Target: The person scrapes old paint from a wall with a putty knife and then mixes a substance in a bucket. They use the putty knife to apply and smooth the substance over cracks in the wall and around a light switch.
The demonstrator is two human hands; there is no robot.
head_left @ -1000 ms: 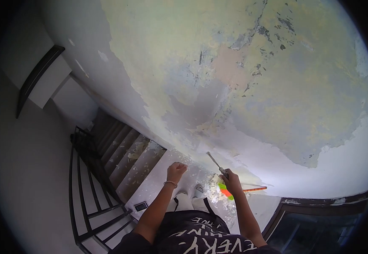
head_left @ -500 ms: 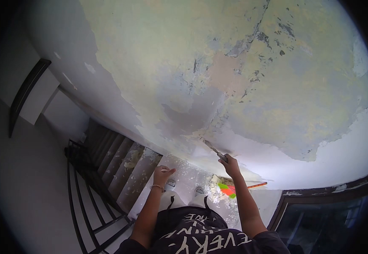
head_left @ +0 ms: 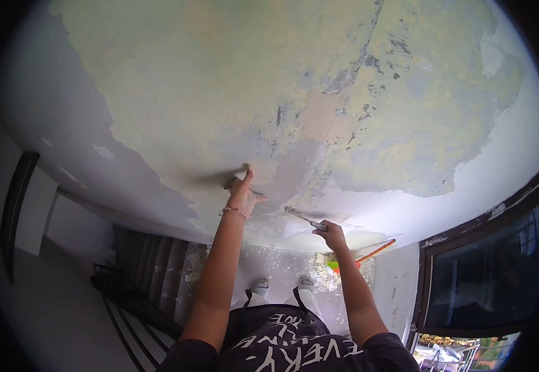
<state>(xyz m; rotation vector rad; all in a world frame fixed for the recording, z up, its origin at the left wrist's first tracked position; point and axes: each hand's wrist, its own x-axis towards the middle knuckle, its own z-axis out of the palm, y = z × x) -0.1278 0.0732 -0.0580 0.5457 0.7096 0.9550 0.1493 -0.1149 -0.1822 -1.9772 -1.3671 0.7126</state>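
My right hand [head_left: 331, 235] grips the handle of a scraper [head_left: 306, 219], its blade against the wall at the lower edge of the peeled area. My left hand [head_left: 242, 193] is up at the wall to the left of the scraper, fingers spread, with nothing seen in it. A bracelet is round that wrist. The wall [head_left: 220, 80] shows worn green and grey patches, cracks and flaking edges, with white paint [head_left: 381, 214] at the lower right.
Stairs [head_left: 151, 266] go down at the left beside a dark railing [head_left: 127, 297]. Paint flakes lie on the floor [head_left: 282, 263] around my feet. A red and green broom [head_left: 365, 257] is at the right, near a dark-framed window [head_left: 480, 279].
My left hand has risen from waist height to the wall and its fingers have spread. The scraper in my right hand has shifted slightly left. The view has turned, showing more window.
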